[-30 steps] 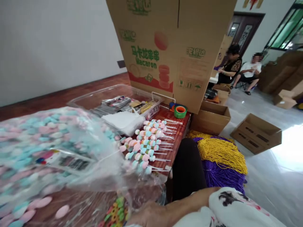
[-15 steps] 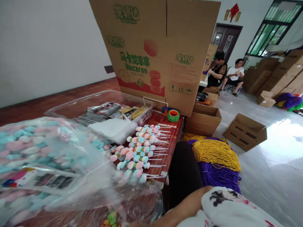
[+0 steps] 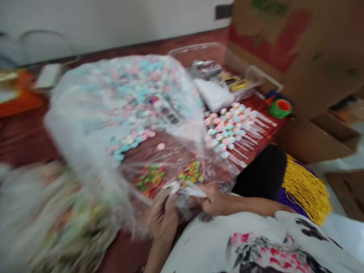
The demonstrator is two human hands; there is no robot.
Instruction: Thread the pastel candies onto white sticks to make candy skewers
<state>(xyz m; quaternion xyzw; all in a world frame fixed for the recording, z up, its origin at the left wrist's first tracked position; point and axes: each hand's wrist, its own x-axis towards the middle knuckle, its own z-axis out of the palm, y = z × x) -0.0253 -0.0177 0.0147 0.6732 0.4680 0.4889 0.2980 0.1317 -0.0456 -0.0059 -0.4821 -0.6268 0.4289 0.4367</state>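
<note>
while my left hand (image 3: 162, 218) and right hand (image 3: 212, 199) pinch shut on the small clear packet (image 3: 189, 189) at the table's near edge, it feels light, limp and slippery; best gripped by its top seam.

View swung left and downward, with motion blur. Both hands now in frame at the near table edge: left hand (image 3: 162, 219) and right hand (image 3: 212, 200), earlier only a forearm at the bottom margin, meet on a small clear packet (image 3: 187, 189). The large clear bag of pink and blue candies (image 3: 125, 102) now lies centre rather than left. The candy skewers (image 3: 231, 127) and green tape roll (image 3: 280, 108) have shifted right. Seated people have left the frame; an orange object (image 3: 19, 100) has entered far left.
</note>
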